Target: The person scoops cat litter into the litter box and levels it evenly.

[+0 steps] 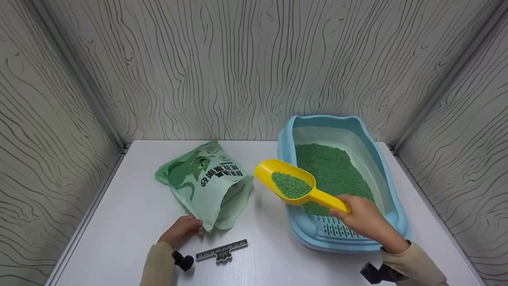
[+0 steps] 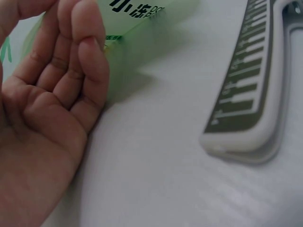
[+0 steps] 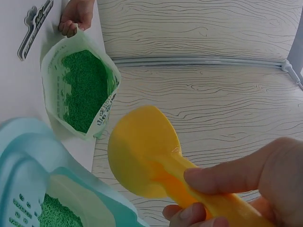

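Observation:
My right hand (image 1: 363,216) grips the handle of a yellow scoop (image 1: 329,200), its thumb lying along the top in the right wrist view. Green pellets (image 1: 291,185) of cat litter fill part of the scoop's bowl, which is held over the left rim of a blue litter box (image 1: 391,186). My left hand (image 1: 181,230) pinches the near corner of a pale green litter bag (image 1: 214,178). That bag lies on its side with its mouth gaping toward the box, and green litter (image 3: 85,90) shows inside it. In the left wrist view my left fingers (image 2: 92,61) are curled.
A bag clip (image 1: 222,251) with a piano-key print lies on the white table (image 1: 119,222), just right of my left hand. Green litter (image 1: 329,171) covers the box's floor, and a slotted step forms its near end. Wood-grain panels (image 1: 222,71) enclose the table.

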Tool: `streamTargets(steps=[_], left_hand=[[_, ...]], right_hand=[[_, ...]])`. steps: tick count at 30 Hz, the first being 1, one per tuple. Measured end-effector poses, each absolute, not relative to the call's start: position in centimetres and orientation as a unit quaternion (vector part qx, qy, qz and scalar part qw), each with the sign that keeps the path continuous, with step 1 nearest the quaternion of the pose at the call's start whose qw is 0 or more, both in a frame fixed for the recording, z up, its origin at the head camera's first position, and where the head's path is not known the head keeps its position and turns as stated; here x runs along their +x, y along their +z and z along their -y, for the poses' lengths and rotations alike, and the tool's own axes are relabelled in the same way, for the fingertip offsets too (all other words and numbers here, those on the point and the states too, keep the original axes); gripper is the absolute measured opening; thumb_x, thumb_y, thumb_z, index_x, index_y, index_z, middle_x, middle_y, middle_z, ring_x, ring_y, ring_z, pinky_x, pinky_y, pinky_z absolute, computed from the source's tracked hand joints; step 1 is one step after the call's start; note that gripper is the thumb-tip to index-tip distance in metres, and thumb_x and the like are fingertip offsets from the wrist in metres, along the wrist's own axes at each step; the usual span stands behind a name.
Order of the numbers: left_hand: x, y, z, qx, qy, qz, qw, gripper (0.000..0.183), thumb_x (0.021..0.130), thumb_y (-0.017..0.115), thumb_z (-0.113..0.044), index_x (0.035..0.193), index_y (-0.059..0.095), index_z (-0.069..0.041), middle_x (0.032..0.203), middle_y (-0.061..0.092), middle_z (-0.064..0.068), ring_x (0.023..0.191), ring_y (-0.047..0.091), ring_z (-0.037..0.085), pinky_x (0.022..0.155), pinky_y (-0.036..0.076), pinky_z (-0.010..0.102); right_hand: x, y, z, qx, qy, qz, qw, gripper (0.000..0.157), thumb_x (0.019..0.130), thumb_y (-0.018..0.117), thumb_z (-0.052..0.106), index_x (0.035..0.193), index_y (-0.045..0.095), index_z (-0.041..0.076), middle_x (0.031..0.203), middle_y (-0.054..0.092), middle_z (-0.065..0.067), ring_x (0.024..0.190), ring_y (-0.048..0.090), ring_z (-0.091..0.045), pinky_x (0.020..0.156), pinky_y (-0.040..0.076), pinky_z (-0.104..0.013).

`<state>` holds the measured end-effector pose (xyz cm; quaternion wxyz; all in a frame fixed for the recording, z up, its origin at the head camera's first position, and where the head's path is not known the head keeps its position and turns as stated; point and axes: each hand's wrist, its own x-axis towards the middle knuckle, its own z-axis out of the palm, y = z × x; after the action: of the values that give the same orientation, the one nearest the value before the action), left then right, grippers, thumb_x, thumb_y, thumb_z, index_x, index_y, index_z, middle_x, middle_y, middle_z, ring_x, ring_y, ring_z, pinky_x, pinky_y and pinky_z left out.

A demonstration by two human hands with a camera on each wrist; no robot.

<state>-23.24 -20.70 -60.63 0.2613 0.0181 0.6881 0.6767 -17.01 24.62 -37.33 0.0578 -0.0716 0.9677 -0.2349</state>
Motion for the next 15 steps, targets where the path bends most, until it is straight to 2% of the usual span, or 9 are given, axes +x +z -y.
streamTargets(steps=[7, 15], left_hand=[[-23.3, -60.7, 20.6, -0.001, 0.694, -0.667, 0.272, 0.011, 0.089, 0.052, -0.014, 0.083, 0.062, -0.012, 0.075, 0.064, -0.009, 0.074, 0.06, 0.005, 0.077, 0.05, 0.022], [-23.2, -60.3, 20.6, 0.003, 0.69, -0.672, 0.271, 0.011, 0.087, 0.056, -0.018, 0.085, 0.064, -0.012, 0.075, 0.064, -0.009, 0.075, 0.061, 0.005, 0.077, 0.051, 0.021]], right_hand=[[-17.2, -37.0, -25.8, -0.065, -0.237, -0.968, 0.049, 0.035, 0.084, 0.063, 0.02, 0.111, 0.06, -0.002, 0.072, 0.059, -0.004, 0.054, 0.045, -0.011, 0.048, 0.036, -0.022], [-17.9, -36.6, -27.3, -0.064, -0.241, -0.968, 0.042, 0.034, 0.086, 0.061, 0.018, 0.11, 0.058, -0.005, 0.074, 0.058, -0.006, 0.055, 0.044, -0.011, 0.048, 0.037, -0.022]])
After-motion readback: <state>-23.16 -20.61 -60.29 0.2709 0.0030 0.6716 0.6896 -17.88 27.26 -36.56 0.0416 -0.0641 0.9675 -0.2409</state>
